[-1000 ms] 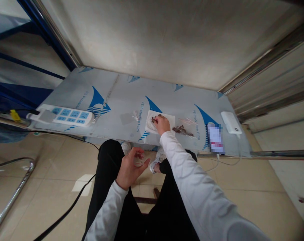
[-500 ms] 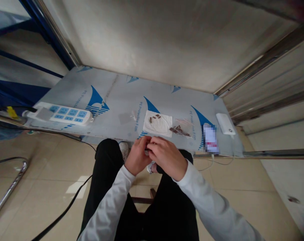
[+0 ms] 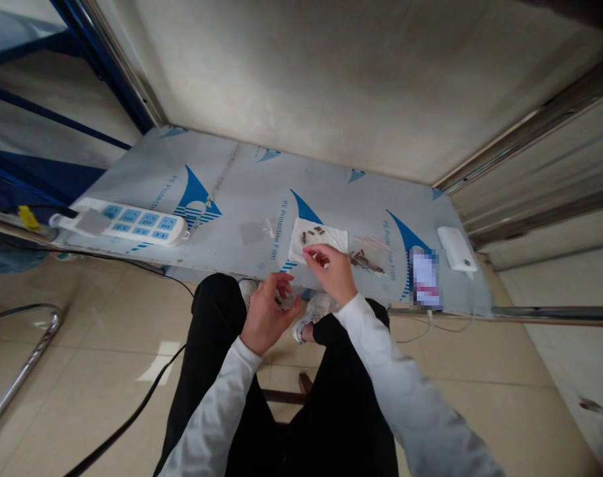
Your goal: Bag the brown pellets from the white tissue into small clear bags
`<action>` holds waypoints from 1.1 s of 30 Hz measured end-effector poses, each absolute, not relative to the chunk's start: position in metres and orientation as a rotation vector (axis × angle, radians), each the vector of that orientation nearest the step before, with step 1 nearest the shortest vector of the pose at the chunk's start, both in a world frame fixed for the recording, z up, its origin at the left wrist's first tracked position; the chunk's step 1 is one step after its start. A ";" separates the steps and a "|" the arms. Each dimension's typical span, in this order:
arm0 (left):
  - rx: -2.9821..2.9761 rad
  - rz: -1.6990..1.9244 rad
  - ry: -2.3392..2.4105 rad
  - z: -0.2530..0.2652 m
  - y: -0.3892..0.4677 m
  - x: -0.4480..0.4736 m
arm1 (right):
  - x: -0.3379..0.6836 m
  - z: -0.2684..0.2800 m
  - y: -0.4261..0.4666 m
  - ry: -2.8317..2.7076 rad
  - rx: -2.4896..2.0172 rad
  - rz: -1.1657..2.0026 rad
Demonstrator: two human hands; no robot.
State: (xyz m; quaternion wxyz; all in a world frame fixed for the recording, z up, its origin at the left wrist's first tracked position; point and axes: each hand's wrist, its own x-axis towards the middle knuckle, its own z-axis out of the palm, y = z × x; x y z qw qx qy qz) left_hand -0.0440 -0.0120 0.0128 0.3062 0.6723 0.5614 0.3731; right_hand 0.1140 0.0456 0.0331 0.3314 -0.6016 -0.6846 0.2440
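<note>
My left hand [image 3: 268, 315] is held just off the near edge of the bench, its fingers and thumb curled round a small clear thing [image 3: 284, 299] whose kind I cannot make out. Over the near left part of a white paper tissue [image 3: 334, 240], my right hand [image 3: 334, 273] has thumb and forefinger pinched together. Whatever sits between those fingertips is too small to tell. Several small dark brown pieces [image 3: 317, 230] lie on the tissue, close to the right fingertips. Right of it rests a clear bag of brown pieces [image 3: 366, 262].
A white power strip [image 3: 142, 224] lies on the bench's left. Thin clear sticks [image 3: 269, 228] are left of the tissue, pinkish ones [image 3: 374, 242] right of it. A phone [image 3: 425, 278] and a white power bank [image 3: 455, 248], both cabled, lie at right. A wall [image 3: 301, 86] stands behind.
My hands were together at the bench edge and are now apart. The right hand has moved forward to the tissue; the left has stayed near the edge and its fingers have loosened somewhat.
</note>
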 end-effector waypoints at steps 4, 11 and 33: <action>1.753 0.958 1.511 0.008 -0.014 -0.048 | 0.120 -0.013 0.106 -1.814 -1.885 0.525; 1.738 0.965 1.510 0.002 -0.012 -0.059 | 0.110 -0.036 0.122 -1.898 -1.958 0.486; 1.741 0.941 1.494 -0.006 -0.003 -0.050 | 0.104 -0.010 0.073 -1.521 -1.872 0.479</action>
